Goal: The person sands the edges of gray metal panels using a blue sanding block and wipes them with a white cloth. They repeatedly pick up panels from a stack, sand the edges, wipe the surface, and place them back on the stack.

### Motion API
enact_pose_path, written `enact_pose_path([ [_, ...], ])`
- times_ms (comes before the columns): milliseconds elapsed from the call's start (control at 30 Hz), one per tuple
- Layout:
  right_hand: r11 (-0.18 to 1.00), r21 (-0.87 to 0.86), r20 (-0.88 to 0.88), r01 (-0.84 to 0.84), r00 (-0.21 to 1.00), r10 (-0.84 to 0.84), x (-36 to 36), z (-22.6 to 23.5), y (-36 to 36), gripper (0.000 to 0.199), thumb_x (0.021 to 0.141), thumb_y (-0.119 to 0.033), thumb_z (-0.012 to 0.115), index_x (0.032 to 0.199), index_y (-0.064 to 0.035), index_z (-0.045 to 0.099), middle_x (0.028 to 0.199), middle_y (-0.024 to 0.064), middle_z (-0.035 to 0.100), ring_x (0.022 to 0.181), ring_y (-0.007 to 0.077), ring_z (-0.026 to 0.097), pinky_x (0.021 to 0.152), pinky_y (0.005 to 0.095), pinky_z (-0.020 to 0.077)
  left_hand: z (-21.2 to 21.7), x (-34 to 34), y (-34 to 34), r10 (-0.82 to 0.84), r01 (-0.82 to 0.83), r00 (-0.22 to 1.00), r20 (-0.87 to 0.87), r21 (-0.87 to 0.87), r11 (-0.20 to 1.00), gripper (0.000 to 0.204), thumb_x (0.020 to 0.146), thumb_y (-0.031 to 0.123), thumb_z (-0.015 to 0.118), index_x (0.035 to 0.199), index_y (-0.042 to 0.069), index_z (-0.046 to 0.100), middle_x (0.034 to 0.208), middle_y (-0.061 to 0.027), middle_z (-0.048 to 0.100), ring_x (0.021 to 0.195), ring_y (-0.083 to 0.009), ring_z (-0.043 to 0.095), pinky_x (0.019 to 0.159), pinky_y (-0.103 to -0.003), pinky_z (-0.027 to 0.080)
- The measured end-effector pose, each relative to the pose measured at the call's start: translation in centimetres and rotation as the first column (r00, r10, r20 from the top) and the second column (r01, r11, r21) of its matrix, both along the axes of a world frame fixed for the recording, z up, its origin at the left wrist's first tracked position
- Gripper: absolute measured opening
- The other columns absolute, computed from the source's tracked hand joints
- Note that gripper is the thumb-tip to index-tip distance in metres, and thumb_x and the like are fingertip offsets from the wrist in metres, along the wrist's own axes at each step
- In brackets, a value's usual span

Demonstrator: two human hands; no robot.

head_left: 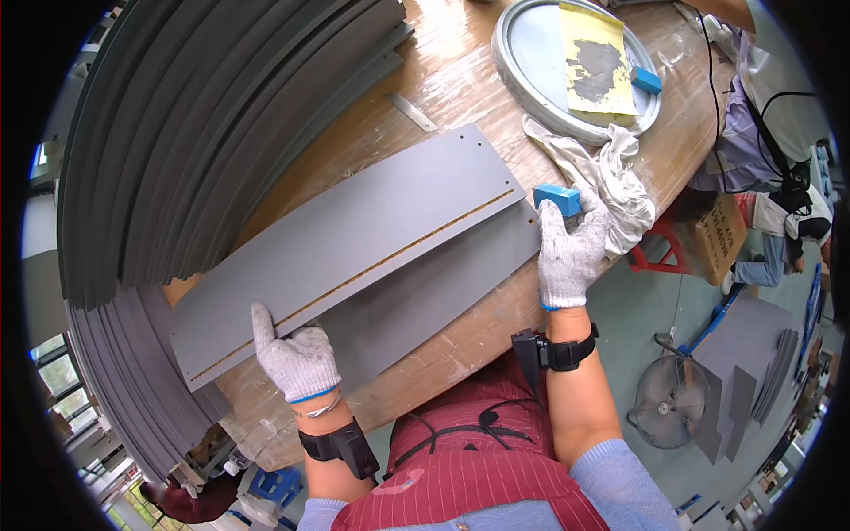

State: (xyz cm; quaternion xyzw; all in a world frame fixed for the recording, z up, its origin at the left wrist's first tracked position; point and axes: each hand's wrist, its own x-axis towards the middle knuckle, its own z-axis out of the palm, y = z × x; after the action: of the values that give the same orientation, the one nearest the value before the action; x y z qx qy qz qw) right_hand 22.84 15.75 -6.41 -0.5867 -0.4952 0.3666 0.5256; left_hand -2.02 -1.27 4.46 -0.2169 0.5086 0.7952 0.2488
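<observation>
Grey panel [354,239] | your left hand [299,356]: fingers grip its near edge | your right hand [572,252]: fingers pinch blue block [556,199]

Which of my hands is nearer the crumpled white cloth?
Right: your right hand, holding a blue block, is just beside the cloth; your left hand is far to its left, gripping the near edge of the grey panel.

Upper panel [354,232] between board stack [221,115] and cloth [623,190]

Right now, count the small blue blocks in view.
2: one blue block in the right hand, another on the round lid; more may be hidden.
</observation>
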Motion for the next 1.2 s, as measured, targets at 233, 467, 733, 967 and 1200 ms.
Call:
enact_pose_path([
  [233,1.0,-0.025,-0.005,-0.016,1.0,0.016,-1.8,0.8,-1.0,0.045,0.088,-0.009,0.076,0.125,0.0023,0.054,0.111,0.0107,0.061,0.098,0.0173,0.062,0.087,0.0308,0.0527,1.7,0.7,1.2,0.013,-0.016,0.997,-0.08,-0.04,0.999,0.015,0.095,0.023,0.069,0.096,0.008,0.066,0.093,-0.0029,0.071,0.071,-0.015,0.064,0.055,-0.025,0.05],
  [467,0.954,0.117,0.034,-0.277,0.961,0.275,-5.2,2.6,-7.2,0.047,0.082,-0.007,0.08,0.122,-0.0009,0.056,0.11,0.0135,0.063,0.101,0.023,0.063,0.091,0.0347,0.0511,2.7,1.2,-0.5,-0.22,0.239,0.964,-0.149,0.12,0.964,0.014,0.095,0.02,0.069,0.096,0.006,0.066,0.096,-0.0052,0.072,0.084,-0.0154,0.068,0.073,-0.029,0.056],
  [733,0.983,-0.097,-0.266,-0.155,0.956,0.125,-4.4,2.1,-5.2,0.05,0.09,-0.001,0.072,0.131,0.001,0.045,0.122,0.0107,0.055,0.111,0.0188,0.058,0.098,0.0331,0.0493,4.4,1.8,-0.4,-0.084,0.138,0.951,-0.296,0.166,0.976,0.023,0.098,0.02,0.06,0.113,0.003,0.061,0.107,-0.0115,0.07,0.097,-0.0276,0.07,0.089,-0.044,0.059],
  [967,0.926,0.151,-0.255,-0.347,0.891,0.376,-7.9,5.9,-10.0,0.05,0.087,0.003,0.073,0.129,0.0006,0.046,0.123,0.0131,0.056,0.111,0.0191,0.058,0.097,0.034,0.0496,3.2,0.4,-5.0,-0.371,0.448,0.825,-0.426,0.095,0.889,0.032,0.099,0.022,0.055,0.121,-0.001,0.059,0.119,-0.0179,0.066,0.113,-0.0347,0.065,0.098,-0.056,0.054],
  [1200,0.971,-0.048,-0.313,-0.233,0.927,0.207,-7.7,7.7,-10.2,0.048,0.09,0.003,0.068,0.132,0.0003,0.045,0.122,0.012,0.053,0.107,0.019,0.059,0.087,0.0315,0.0559,3.1,-2.4,-12.6,-0.38,0.558,0.784,-0.49,0.289,0.778,0.093,0.088,0.064,0.058,0.148,-0.003,0.035,0.141,-0.0219,0.051,0.125,-0.0435,0.055,0.104,-0.073,0.04],
])
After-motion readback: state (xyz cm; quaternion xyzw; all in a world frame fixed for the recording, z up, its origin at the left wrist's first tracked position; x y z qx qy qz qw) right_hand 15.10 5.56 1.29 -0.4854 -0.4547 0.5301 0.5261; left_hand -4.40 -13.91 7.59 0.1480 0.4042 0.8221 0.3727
